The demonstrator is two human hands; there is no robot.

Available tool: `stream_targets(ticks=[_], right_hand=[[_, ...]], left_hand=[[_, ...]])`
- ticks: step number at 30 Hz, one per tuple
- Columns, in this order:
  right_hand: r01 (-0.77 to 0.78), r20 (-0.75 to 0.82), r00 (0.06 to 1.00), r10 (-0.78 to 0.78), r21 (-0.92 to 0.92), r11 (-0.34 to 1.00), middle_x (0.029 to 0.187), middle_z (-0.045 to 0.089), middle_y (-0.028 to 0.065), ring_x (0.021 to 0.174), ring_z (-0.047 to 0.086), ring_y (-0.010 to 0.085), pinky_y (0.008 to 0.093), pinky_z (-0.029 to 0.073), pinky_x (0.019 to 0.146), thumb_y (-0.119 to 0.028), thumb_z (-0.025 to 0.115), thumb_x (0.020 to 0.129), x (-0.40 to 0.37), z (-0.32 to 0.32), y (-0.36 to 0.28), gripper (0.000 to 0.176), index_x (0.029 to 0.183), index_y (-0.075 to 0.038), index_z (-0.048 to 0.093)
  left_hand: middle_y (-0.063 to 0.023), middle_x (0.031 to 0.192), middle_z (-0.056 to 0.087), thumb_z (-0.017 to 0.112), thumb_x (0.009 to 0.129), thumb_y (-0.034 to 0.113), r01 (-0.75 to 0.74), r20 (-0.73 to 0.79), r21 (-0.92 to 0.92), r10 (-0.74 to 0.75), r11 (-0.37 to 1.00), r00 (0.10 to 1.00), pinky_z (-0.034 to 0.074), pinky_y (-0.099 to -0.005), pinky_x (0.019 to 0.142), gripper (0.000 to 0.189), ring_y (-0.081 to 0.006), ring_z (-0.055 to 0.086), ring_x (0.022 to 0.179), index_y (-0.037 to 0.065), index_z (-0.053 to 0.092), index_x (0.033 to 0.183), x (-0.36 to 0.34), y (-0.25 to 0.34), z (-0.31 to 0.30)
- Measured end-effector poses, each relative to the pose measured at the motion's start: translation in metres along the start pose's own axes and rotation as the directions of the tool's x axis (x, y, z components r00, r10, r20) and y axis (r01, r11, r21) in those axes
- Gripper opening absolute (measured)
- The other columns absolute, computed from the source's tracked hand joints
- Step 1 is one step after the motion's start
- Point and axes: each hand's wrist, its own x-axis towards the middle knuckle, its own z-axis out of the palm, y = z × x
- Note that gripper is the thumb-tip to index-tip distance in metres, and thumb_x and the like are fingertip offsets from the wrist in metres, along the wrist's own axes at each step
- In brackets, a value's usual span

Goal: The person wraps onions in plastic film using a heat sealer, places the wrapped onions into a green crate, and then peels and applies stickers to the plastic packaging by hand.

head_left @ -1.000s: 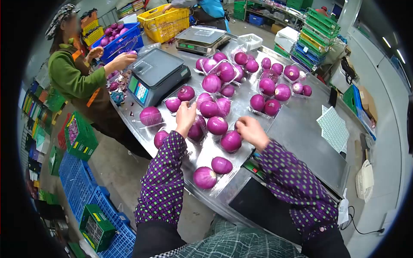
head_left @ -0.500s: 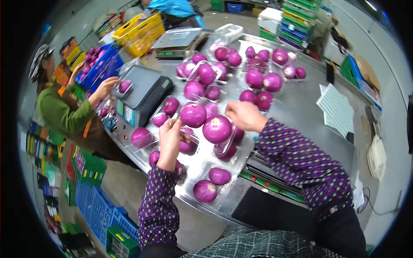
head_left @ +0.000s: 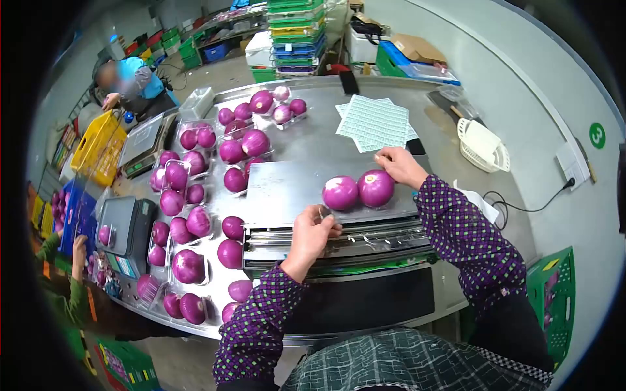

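Note:
Two large purple onions, a left one (head_left: pixel 340 193) and a right one (head_left: pixel 376 189), sit side by side on the flat metal plate (head_left: pixel 280 189) of a wrapping machine (head_left: pixel 339 244). Clear plastic glints faintly around their base. My left hand (head_left: pixel 312 236) is at the plate's front edge, just left of and below the onions, with thumb and fingers pinched together. Beyond the right onion, my right hand (head_left: pixel 403 168) is closed, fingertips by its upper right side. What either pinch holds is too thin and clear to make out.
Several clear trays of onions (head_left: pixel 189 266) cover the table's left side, beside a scale (head_left: pixel 120 225). Pale green sheets (head_left: pixel 373 124) and a white basket (head_left: pixel 482 144) lie at the back right. Co-workers' arms (head_left: pixel 77 260) show at left; stacked crates (head_left: pixel 297 32) stand behind.
My view has swung to the right. My hands have moved from among the onion trays to the wrapping machine's plate, where two onions now sit between them.

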Motion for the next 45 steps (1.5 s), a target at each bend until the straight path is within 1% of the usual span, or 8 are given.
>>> stream_targets(ticks=[11,17,19,23,27,31,37,45], right_hand=[[-0.352,0.150,0.856,0.495,-0.532,0.770,0.061,0.063,0.0160,0.058,0.062,0.0324,0.0404,0.050,0.059,-0.048,0.067,0.073,-0.166,-0.065,0.006,0.047,0.064,-0.001,0.068],[-0.443,0.300,0.854,0.424,-0.007,0.897,0.056,0.058,0.0078,0.049,0.054,0.0164,0.0317,0.045,0.049,-0.031,0.065,0.080,-0.177,-0.061,0.042,0.036,0.067,0.002,0.064],[-0.571,0.482,0.778,0.402,0.277,0.773,0.060,0.053,0.0006,0.049,0.048,0.0075,0.0218,0.040,0.046,-0.026,0.055,0.088,-0.203,-0.080,0.000,0.028,0.075,-0.002,0.058],[-0.573,0.539,0.819,0.196,0.746,0.340,0.056,0.052,0.0109,0.046,0.050,0.0174,0.0291,0.041,0.042,-0.009,0.045,0.087,-0.216,-0.115,-0.078,0.024,0.064,-0.003,0.046],[0.085,-0.091,0.996,0.011,0.960,0.266,0.089,0.063,0.0192,0.065,0.060,0.0233,0.0336,0.051,0.059,-0.024,0.046,0.092,-0.082,-0.109,-0.094,0.026,0.088,0.000,0.055],[0.013,-0.159,0.982,0.102,0.596,0.803,0.097,0.065,0.0171,0.085,0.062,0.0185,0.0299,0.048,0.080,-0.012,0.044,0.088,0.025,-0.019,0.005,0.028,0.086,0.007,0.063],[0.108,0.012,0.993,-0.118,0.314,0.943,0.113,0.060,0.0146,0.100,0.057,0.0145,0.0283,0.044,0.088,-0.018,0.058,0.089,-0.006,0.007,0.037,0.021,0.088,0.002,0.066],[0.098,0.355,0.891,-0.283,0.458,0.883,0.090,0.055,-0.0012,0.084,0.050,0.0082,0.0258,0.042,0.079,-0.021,0.060,0.089,-0.037,-0.041,-0.006,0.021,0.098,-0.005,0.051]], left_hand=[[-0.0154,0.049,0.056,0.068,0.076,0.044,-0.117,0.146,0.989,0.470,-0.090,0.871,0.042,-0.0391,0.041,0.048,-0.0279,0.058,0.044,0.002,0.059,0.053,-0.064,0.010,-0.044],[-0.0166,0.055,0.059,0.062,0.080,0.034,-0.150,0.080,0.956,0.266,0.252,0.961,0.045,-0.0394,0.047,0.040,-0.0294,0.060,0.050,-0.002,0.064,0.063,-0.038,-0.008,-0.031],[-0.0106,0.052,0.057,0.059,0.085,0.027,0.185,-0.016,0.516,-0.207,0.836,0.978,0.044,-0.0362,0.044,0.033,-0.0245,0.056,0.045,0.000,0.060,0.066,-0.066,0.014,-0.040],[-0.0095,0.052,0.050,0.050,0.092,0.019,0.391,0.251,-0.363,-0.315,0.846,0.915,0.043,-0.0341,0.037,0.025,-0.0225,0.051,0.042,0.005,0.053,0.071,-0.122,0.056,-0.048],[-0.0109,0.063,0.054,0.051,0.092,0.017,-0.407,-0.398,-0.681,0.159,0.609,0.904,0.052,-0.0412,0.062,0.020,-0.0264,0.059,0.064,0.004,0.056,0.077,-0.023,0.149,-0.004],[-0.0191,0.091,0.064,0.053,0.092,0.017,-0.370,-0.072,0.575,0.495,0.730,0.866,0.050,-0.0351,0.079,0.022,-0.0283,0.063,0.082,-0.003,0.060,0.086,0.133,0.027,-0.051],[-0.0188,0.096,0.064,0.049,0.095,0.025,-0.455,0.093,0.776,0.635,0.437,0.767,0.046,-0.0298,0.083,0.029,-0.0284,0.062,0.091,0.000,0.062,0.102,0.092,-0.014,-0.030],[-0.0018,0.064,0.053,0.040,0.094,0.042,0.054,0.214,0.386,-0.146,0.921,0.966,0.041,-0.0259,0.050,0.050,-0.0096,0.047,0.051,-0.004,0.059,0.094,0.043,0.026,-0.020]])
